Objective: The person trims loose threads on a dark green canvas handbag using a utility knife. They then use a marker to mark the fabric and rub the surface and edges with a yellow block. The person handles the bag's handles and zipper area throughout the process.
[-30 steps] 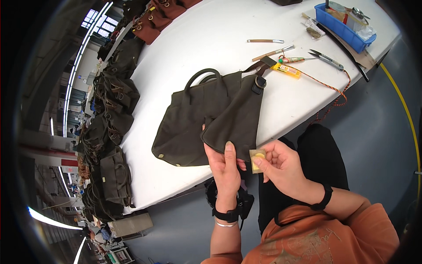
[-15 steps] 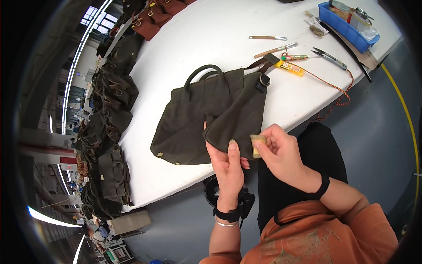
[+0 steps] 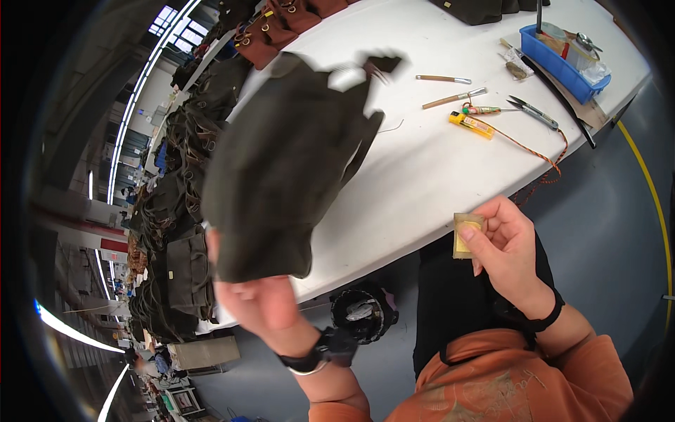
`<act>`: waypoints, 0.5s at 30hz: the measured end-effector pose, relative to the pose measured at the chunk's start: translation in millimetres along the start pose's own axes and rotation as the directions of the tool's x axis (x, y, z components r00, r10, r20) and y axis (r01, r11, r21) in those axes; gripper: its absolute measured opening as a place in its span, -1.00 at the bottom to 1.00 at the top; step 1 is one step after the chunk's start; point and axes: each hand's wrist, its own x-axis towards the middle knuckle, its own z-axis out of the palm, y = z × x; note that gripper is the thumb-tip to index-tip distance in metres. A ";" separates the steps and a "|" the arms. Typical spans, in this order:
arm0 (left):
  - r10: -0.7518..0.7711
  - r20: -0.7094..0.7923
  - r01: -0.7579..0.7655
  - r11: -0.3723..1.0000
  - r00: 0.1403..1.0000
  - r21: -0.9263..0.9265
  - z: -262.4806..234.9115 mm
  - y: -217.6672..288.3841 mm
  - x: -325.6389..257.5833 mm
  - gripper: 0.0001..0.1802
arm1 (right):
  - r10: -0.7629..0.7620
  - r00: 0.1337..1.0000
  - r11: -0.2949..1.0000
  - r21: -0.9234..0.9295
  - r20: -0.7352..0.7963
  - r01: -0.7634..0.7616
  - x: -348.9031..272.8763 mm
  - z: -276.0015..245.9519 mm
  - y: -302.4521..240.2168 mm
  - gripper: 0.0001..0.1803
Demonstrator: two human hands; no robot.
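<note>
A dark olive handbag (image 3: 274, 169) is lifted and tilted over the left part of the white table, blurred by motion. My left hand (image 3: 264, 302) grips its lower end, with the fingers partly hidden behind the fabric. Just past the table's front edge, my right hand (image 3: 508, 239) pinches a small flat yellowish block (image 3: 463, 235) between thumb and fingers. The bag and the block are well apart.
On the white table (image 3: 415, 176) lie two brown-handled tools (image 3: 454, 98), a yellow lighter (image 3: 471, 125), thread snips (image 3: 534, 112) on a braided cord and a blue bin (image 3: 562, 67). More dark bags (image 3: 186, 267) line the left side; a black waste bin (image 3: 362, 313) stands below.
My left hand has swung the bag left and turned it up off the table. My right hand, still pinching the block, has moved right, away from the bag.
</note>
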 end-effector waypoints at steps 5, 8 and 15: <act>-0.132 0.033 0.131 0.866 0.991 -0.483 -77.3 65.5 28.9 -0.83 | 0.083 0.995 0.996 0.012 0.058 -0.083 -5.4 2.7 24.6 -0.88; -0.183 -0.113 0.069 0.767 0.977 -0.638 -92.6 63.3 33.2 -0.82 | 0.149 0.984 0.989 -0.001 0.095 -0.149 -5.5 5.0 31.7 -0.88; 0.459 -0.356 -0.341 0.873 0.814 0.348 -135.4 41.9 44.0 -0.66 | 0.221 0.961 0.975 -0.012 0.164 -0.222 -4.5 6.1 49.8 -0.87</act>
